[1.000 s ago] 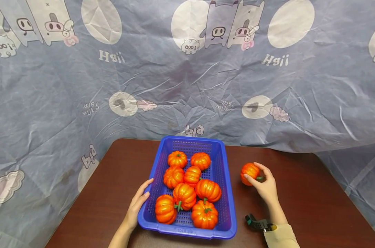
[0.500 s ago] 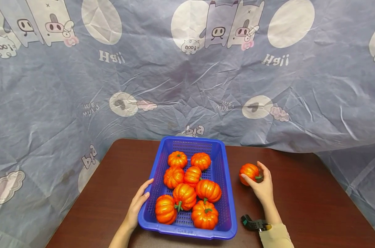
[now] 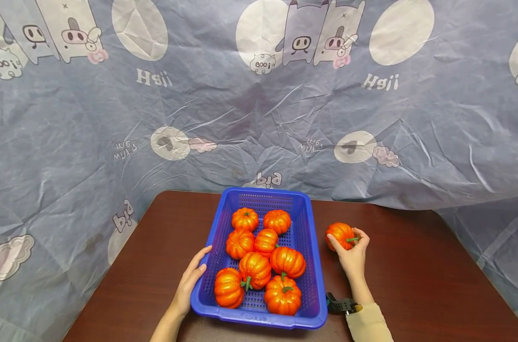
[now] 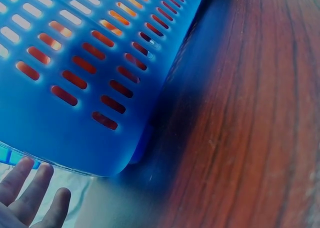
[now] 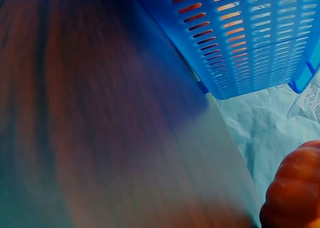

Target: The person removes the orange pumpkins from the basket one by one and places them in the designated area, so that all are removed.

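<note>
In the head view a blue perforated plastic basket stands on the table, with several small glossy orange pumpkins inside. My right hand holds another small pumpkin between thumb and fingers, just right of the basket; its green stem points right. That pumpkin also shows at the lower right of the right wrist view, where my fingers are out of sight. My left hand rests at the basket's left rim with extended fingers. In the left wrist view the fingertips sit by the basket's rim.
The dark reddish-brown wooden table extends on both sides of the basket. A grey-blue printed cloth hangs behind it and at the sides. A black strap with a mount is on the right wrist, close to the basket's right side.
My right hand has moved left and slightly away from me with the pumpkin, closer to the basket. The left hand and the basket have stayed put.
</note>
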Available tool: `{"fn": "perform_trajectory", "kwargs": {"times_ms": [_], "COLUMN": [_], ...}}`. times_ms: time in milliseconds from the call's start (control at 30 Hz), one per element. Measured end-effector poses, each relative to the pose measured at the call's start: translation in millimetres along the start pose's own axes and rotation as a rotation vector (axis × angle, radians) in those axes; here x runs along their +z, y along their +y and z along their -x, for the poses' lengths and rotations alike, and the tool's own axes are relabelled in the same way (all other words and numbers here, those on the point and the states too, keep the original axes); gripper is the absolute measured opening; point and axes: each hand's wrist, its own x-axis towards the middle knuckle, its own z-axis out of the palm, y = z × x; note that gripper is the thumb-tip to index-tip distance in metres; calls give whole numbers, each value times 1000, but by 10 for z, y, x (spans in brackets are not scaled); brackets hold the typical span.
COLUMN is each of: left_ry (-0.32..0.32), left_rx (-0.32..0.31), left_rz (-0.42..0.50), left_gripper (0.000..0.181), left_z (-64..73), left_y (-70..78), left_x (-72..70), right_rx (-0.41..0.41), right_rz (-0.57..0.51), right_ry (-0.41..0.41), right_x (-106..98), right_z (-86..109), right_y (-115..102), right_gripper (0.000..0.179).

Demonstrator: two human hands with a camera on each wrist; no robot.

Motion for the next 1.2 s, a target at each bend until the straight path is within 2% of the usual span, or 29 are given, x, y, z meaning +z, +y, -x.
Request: {"fn": "perform_trajectory", "kwargs": {"times_ms": [167,300,567,733,867,1033,1200], "left_ry": [-2,-2,9,7,16,8,7], "left_rx": [-8,-11,-23,-26,-27,-28,-24], "left_rz": [2,-2,-10,0,-1,-3,-13], "left_gripper": [45,45,45,45,45,45,45], "left_z": [1,3,1,0,2,1,-6], "left_y": [5,9,13,13,7,-4,3], "left_x": [-2,-1,-2,-3,-7,-4,-6], "right_rx": [-33,-29,-59,-57,-29,11,-39], "right_rz": [68,83,120,169,194,157,132], "right_ry": [6,-8,2,7,-19,-16,55], "right_x": [40,47,63,79,81,29,-29], "right_z": [-8,-17,-61,-69,-64,-43,-34], "right_y": [11,21,53,70,69,36,-78], "right_gripper": [75,76,93,93,94,94,83]}}
